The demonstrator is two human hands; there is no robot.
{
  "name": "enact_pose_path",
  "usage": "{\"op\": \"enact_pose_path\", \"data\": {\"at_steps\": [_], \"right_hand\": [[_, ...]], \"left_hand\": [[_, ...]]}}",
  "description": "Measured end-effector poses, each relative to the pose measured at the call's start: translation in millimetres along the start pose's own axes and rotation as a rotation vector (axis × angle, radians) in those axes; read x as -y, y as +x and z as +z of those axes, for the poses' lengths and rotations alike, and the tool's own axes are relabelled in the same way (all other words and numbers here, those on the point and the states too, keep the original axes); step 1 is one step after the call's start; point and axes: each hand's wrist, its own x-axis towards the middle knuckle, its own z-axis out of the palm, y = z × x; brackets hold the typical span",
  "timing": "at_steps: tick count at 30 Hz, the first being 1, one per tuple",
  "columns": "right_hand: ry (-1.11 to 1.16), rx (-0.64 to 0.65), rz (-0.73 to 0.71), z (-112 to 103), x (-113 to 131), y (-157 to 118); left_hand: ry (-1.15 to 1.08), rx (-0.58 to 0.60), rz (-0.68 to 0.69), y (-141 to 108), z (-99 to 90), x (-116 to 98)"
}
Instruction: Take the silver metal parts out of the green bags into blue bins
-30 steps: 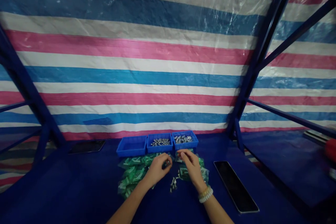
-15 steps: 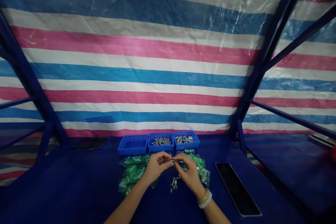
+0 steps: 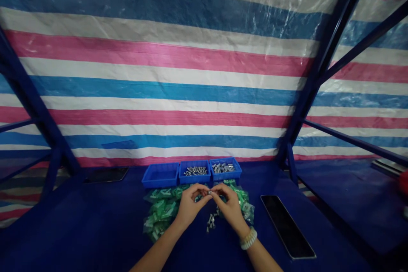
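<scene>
My left hand [image 3: 192, 204] and my right hand [image 3: 228, 205] meet fingertip to fingertip over the table. Between their pinched fingers is a small metal part [image 3: 209, 193], mostly covered by the fingertips, so its exact kind is hard to make out. Just below the hands, a few loose metal fittings [image 3: 211, 222] lie on the blue surface. Green-printed plastic packets [image 3: 164, 212] are heaped beside my left hand, and more packets [image 3: 247, 209] lie beyond my right hand. A pale beaded bracelet [image 3: 249, 239] circles my right wrist.
Behind the packets stand three blue trays: a left one [image 3: 160, 174] showing its bare floor, a middle one [image 3: 195, 179] with small metal pieces, a right one [image 3: 225, 175] with metal cylinders. A phone [image 3: 288, 226] lies right; another dark device [image 3: 106, 175] lies back left. Blue frame posts [image 3: 306, 93] flank the striped sheet.
My fingertips have closed in around the small metal part, which shows less than before. My right thumb has shifted up against it. The view has moved slightly.
</scene>
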Motion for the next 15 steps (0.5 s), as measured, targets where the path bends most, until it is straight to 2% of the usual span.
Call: {"op": "enact_pose_path", "data": {"at_steps": [5, 10, 12, 15], "right_hand": [[0.174, 0.103, 0.145, 1.0, -8.0, 1.5], [0.591, 0.257, 0.406, 3.2, -12.3, 0.3], [0.709, 0.26, 0.509, 3.2, -13.9, 0.8], [0.743, 0.17, 0.576, 1.5, -16.0, 3.7]], "left_hand": [[0.179, -0.027, 0.15, 0.3, -1.1, -2.4], [0.307, -0.03, 0.246, 0.6, -2.2, -4.9], [0.357, -0.048, 0.297, 8.2, -5.0, -4.8], [0.453, -0.091, 0.367, 34.2, -15.8, -1.9]]}}
